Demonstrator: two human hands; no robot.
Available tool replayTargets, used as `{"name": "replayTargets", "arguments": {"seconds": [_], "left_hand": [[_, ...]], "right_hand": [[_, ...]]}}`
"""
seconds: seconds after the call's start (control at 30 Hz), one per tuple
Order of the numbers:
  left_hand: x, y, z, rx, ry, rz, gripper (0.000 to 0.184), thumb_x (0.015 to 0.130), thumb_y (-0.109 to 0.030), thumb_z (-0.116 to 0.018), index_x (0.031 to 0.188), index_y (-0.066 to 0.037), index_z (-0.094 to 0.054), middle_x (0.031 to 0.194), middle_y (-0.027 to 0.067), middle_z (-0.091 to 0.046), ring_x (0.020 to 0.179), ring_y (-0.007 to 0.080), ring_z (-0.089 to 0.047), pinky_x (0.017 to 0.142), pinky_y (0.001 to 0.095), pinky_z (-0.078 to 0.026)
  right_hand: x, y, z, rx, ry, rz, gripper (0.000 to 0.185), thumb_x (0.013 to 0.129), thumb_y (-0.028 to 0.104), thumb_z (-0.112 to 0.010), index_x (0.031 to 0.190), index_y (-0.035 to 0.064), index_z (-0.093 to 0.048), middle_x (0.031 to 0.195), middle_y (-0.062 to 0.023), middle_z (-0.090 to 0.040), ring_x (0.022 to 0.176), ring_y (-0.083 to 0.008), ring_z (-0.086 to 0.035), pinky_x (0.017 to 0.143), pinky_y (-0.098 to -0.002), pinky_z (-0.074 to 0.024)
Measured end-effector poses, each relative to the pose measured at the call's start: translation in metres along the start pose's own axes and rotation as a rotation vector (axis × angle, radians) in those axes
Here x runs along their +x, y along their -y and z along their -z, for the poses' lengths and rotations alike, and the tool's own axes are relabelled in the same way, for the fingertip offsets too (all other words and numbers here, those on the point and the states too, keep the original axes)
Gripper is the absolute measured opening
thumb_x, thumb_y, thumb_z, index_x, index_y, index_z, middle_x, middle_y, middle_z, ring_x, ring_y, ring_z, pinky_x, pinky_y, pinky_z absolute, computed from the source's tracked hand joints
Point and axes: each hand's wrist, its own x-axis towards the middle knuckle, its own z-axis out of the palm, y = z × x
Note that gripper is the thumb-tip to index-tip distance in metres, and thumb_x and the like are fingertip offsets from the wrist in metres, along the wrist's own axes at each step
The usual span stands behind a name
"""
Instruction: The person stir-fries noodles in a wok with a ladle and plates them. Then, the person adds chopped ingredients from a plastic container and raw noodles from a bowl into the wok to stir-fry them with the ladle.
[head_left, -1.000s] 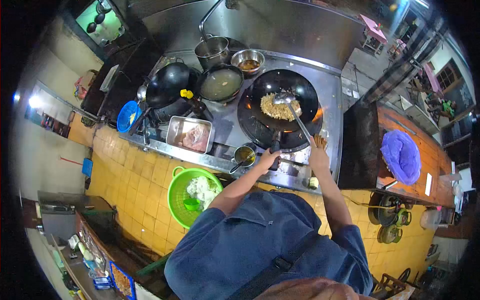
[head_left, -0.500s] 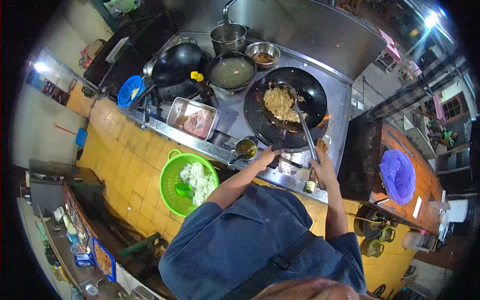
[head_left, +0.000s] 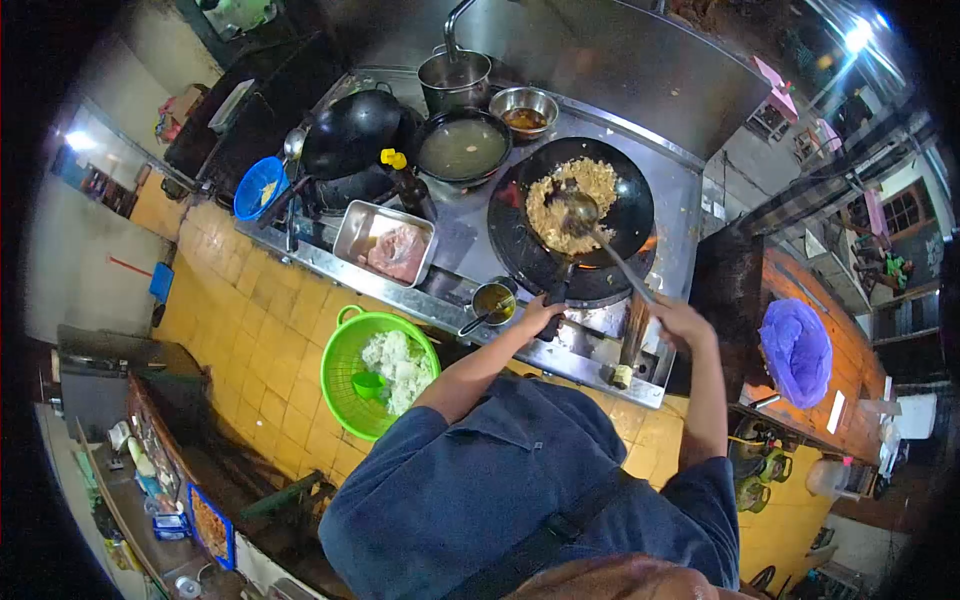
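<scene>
Closed around the wok handle, the left grip sits at the 6 o'clock side of the wok in the head view; that forearm slants up toward 1 o'clock from its sleeve. The right grip is wrapped about the ladle, knuckles up, its forearm upright toward 12 o'clock and the wrist bent toward 10. From there the ladle runs to the middle of the wok, its bowl sunk in browned fried rice. Just beside the right grip, at 9 o'clock, lies a wooden tool, hard to identify.

Near the left grip, at 10 o'clock, stands a metal cup of yellowish liquid. Farther off at 10 are a steel tray and its raw meat.

Fingers hide the ladle's end and part of the wok handle. How full the ladle is, I cannot tell. The person's torso is cut off at 6 o'clock.
</scene>
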Motion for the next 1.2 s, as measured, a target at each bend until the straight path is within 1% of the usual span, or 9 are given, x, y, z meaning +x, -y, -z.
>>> {"name": "replayTargets", "arguments": {"seconds": [0.1,0.17,0.27,0.3,0.33,0.43,0.7,0.97,1.2], "left_hand": [[0.005,-0.001,-0.001,-0.008,0.047,0.002,0.028,0.076,-0.011,-0.066,0.096,0.0,-0.049,0.067,0.0097,-0.059,0.05,0.0188,-0.056,0.044,0.0305,-0.049],[0.0,-0.017,-0.012,0.181,-0.06,0.03,0.027,0.077,-0.01,-0.065,0.096,0.001,-0.049,0.069,0.0115,-0.06,0.052,0.0191,-0.058,0.045,0.0301,-0.049],[0.004,-0.016,-0.022,0.053,-0.09,0.15,0.019,0.079,-0.014,-0.063,0.086,0.0,-0.053,0.067,0.0092,-0.059,0.051,0.0175,-0.055,0.046,0.0309,-0.048],[-0.005,-0.022,-0.037,0.006,-0.192,0.174,0.013,0.081,-0.014,-0.06,0.079,-0.003,-0.054,0.064,0.0062,-0.056,0.051,0.0162,-0.054,0.048,0.0299,-0.047],[-0.038,-0.044,-0.059,-0.232,-0.069,0.209,0.014,0.082,-0.014,-0.06,0.079,-0.003,-0.052,0.064,0.0065,-0.055,0.052,0.0161,-0.053,0.049,0.0301,-0.048],[-0.116,-0.12,-0.104,-0.675,0.184,0.476,0.017,0.084,-0.014,-0.058,0.083,-0.002,-0.047,0.066,0.0088,-0.052,0.054,0.0165,-0.052,0.05,0.0303,-0.048],[-0.12,-0.096,-0.082,-0.134,-0.067,0.444,0.019,0.087,-0.017,-0.053,0.074,-0.003,-0.053,0.064,0.0057,-0.054,0.054,0.0162,-0.053,0.05,0.0316,-0.045],[-0.077,-0.082,-0.055,-0.133,0.23,0.272,0.022,0.085,-0.021,-0.055,0.071,-0.005,-0.052,0.061,0.0046,-0.054,0.054,0.0142,-0.054,0.05,0.0272,-0.046],[-0.157,-0.089,-0.076,-0.105,0.183,0.475,0.015,0.084,-0.017,-0.058,0.083,-0.003,-0.052,0.069,0.0075,-0.056,0.052,0.0173,-0.055,0.049,0.0302,-0.048]], "right_hand": [[0.028,-0.022,0.01,-0.145,-0.169,0.039,0.034,0.091,0.028,-0.045,0.12,0.0138,-0.052,0.052,-0.005,-0.047,0.04,-0.0139,-0.046,0.037,-0.0318,-0.0418],[0.105,-0.069,-0.045,-0.631,-0.803,0.349,0.037,0.089,0.03,-0.048,0.119,0.0088,-0.051,0.065,-0.0125,-0.058,0.056,-0.0259,-0.058,0.051,-0.0397,-0.0471],[0.077,-0.048,-0.055,-0.519,-0.486,0.532,0.04,0.087,0.032,-0.05,0.118,0.0073,-0.05,0.083,-0.0198,-0.063,0.076,-0.0369,-0.061,0.066,-0.0457,-0.0465],[0.025,-0.011,-0.035,-0.346,-0.201,0.21,0.041,0.086,0.031,-0.051,0.12,0.0086,-0.05,0.089,-0.0238,-0.061,0.08,-0.0399,-0.06,0.068,-0.0459,-0.0464],[0.028,-0.039,-0.019,-0.56,-0.31,0.518,0.04,0.085,0.029,-0.053,0.121,0.01,-0.05,0.089,-0.0255,-0.06,0.078,-0.0359,-0.061,0.065,-0.0419,-0.0479],[-0.077,0.016,-0.013,-0.688,-0.395,0.316,0.045,0.079,0.019,-0.058,0.124,0.015,-0.049,0.085,-0.0261,-0.06,0.078,-0.0344,-0.062,0.069,-0.0439,-0.0485],[-0.105,-0.004,-0.043,-0.777,-0.462,0.347,0.056,0.075,0.009,-0.054,0.129,0.0185,-0.043,0.071,-0.0266,-0.058,0.072,-0.0414,-0.059,0.067,-0.0488,-0.0476],[-0.076,-0.038,-0.066,-0.816,-0.617,0.489,0.05,0.079,0.004,-0.047,0.128,0.0149,-0.045,0.064,-0.0142,-0.06,0.064,-0.0313,-0.064,0.057,-0.0402,-0.0527],[-0.075,-0.041,-0.038,-0.753,-0.737,0.178,0.064,0.074,0.011,-0.063,0.131,0.0272,-0.04,0.07,-0.0167,-0.061,0.067,-0.0368,-0.062,0.061,-0.0439,-0.0499]]}}
